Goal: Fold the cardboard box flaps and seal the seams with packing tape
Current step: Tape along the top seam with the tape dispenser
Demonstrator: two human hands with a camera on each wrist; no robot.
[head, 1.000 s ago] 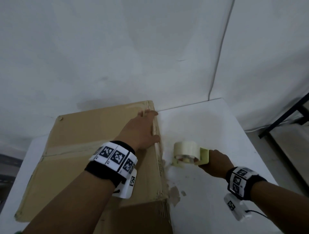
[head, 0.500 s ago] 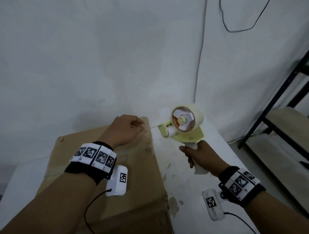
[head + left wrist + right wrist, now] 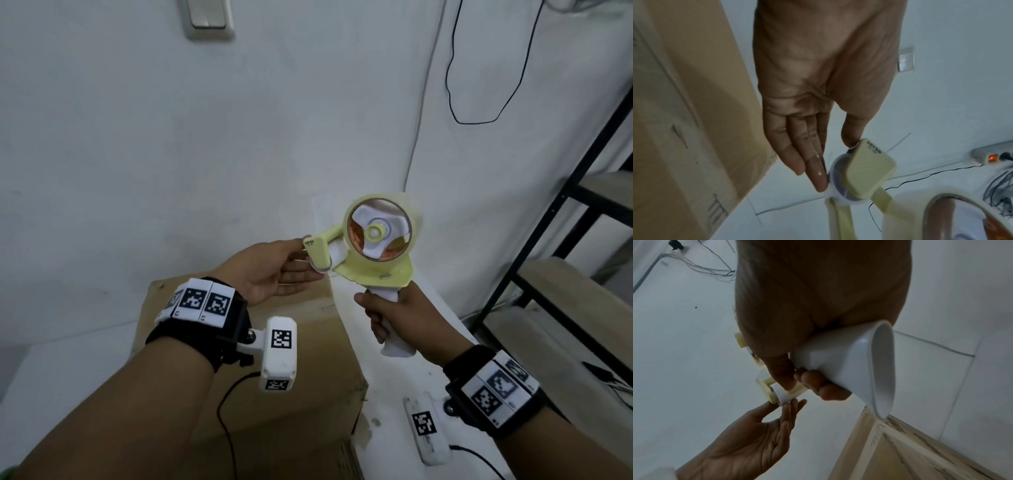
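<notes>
Two hands up | right hand (image 3: 394, 318) wrapped round the white handle of the tape gun (image 3: 373, 246), raised above the box's (image 3: 301, 373) far right corner | left hand (image 3: 270, 270) fingers straight, touching the gun's nose | gun looks light, rigid; tape thin, sticky: pinch its free end | box on table (image 3: 394, 394), stiff, flaps down

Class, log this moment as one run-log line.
right hand: grips tape dispenser handle | left hand: fingertips at dispenser's front | cardboard box: on table
</notes>
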